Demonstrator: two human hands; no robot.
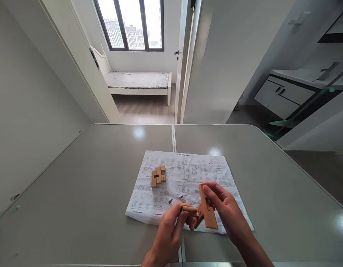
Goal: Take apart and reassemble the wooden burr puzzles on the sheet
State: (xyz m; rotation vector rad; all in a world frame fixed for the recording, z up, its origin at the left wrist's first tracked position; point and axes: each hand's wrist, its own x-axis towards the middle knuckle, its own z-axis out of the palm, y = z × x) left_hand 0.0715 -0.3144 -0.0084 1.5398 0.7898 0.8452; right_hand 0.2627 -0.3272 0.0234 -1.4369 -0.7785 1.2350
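This is a home. A bed [136,82] sits by a big window [134,24] (tall buildings outside). A sink counter [305,79] is close by.

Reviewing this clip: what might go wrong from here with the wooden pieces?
1. The left hand pinches the small bar only by fingertips; it might slip from the flat piece in the right hand.
2. A dropped part could knock the block cluster lying on the sheet or roll off the table.
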